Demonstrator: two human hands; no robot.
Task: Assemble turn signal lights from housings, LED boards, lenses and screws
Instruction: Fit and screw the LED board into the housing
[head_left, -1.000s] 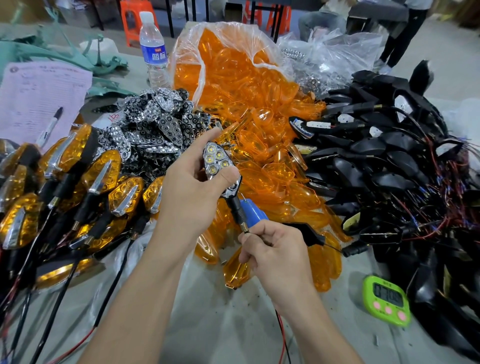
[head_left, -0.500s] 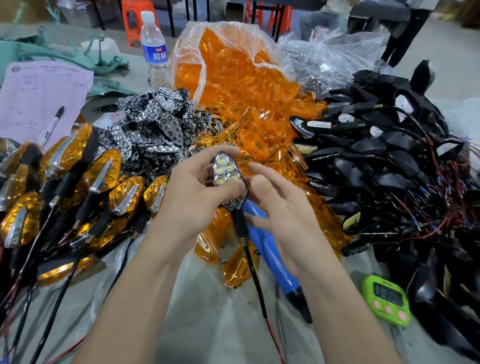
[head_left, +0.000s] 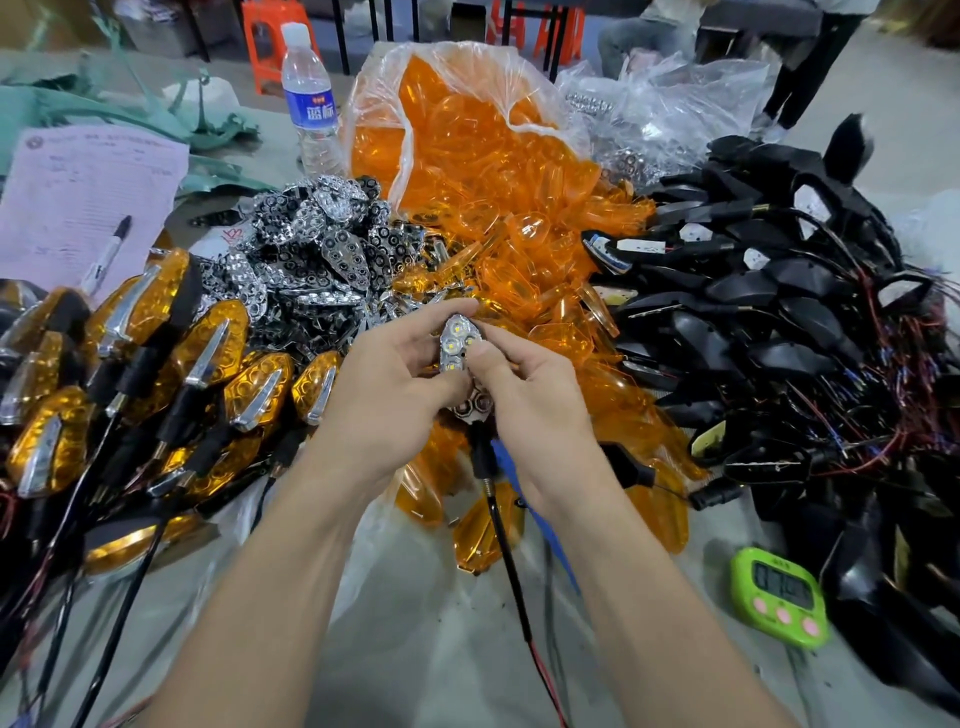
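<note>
A turn signal housing with its chrome LED reflector (head_left: 457, 343) facing me sits upright between both hands at the centre. My left hand (head_left: 395, 389) grips it from the left, forefinger curled over the tip. My right hand (head_left: 524, 400) pinches its right side, thumb on the reflector face. Its black stem and wire (head_left: 498, 514) hang down toward me. A blue screwdriver (head_left: 540, 525) lies on the table under my right wrist. Orange lenses (head_left: 498, 171) spill from a clear bag behind. Chrome reflectors (head_left: 322, 244) pile at left centre, black housings (head_left: 769, 322) at right.
Finished amber signals (head_left: 156, 384) with black stems lie in rows on the left. A water bottle (head_left: 309, 93), a pink sheet (head_left: 83, 202) and a pen (head_left: 106, 254) are at the back left. A green timer (head_left: 779, 592) sits at lower right. A person stands at the far right.
My right hand let go of the blue screwdriver, which now lies on the table, and came up to pinch the housing. My left hand turned the housing more upright.
</note>
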